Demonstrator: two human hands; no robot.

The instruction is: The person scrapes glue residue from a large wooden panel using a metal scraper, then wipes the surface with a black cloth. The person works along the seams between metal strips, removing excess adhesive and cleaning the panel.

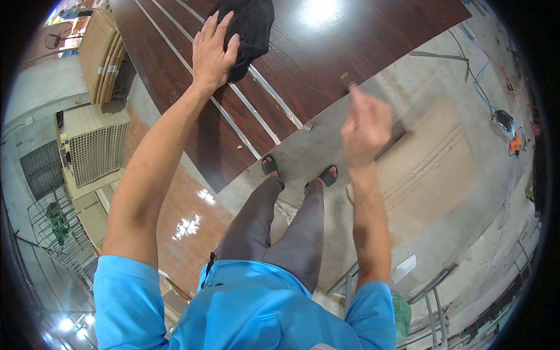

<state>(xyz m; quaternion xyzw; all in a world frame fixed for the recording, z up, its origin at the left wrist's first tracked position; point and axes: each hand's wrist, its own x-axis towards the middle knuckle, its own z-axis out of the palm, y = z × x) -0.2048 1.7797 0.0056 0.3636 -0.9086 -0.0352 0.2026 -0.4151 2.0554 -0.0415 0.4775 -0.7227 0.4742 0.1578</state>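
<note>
My left hand [211, 51] reaches forward and lies flat on a black cloth [252, 28], pressing it onto a large dark brown wooden panel [326, 52]. Thin metal strips [274, 102] run along the panel's surface. My right hand [366, 123] is raised over the panel's near edge and is blurred by motion. Its fingers are pinched together around a small brown piece [345, 76], which is too blurred to identify. My feet in dark sandals [297, 170] stand on the concrete floor just before the panel's corner.
A flat cardboard sheet [431, 157] lies on the floor to the right. Cables and an orange tool [513, 143] are at the far right. On the left are light boards [104, 52], a grilled box unit [93, 151] and a wire rack [58, 233].
</note>
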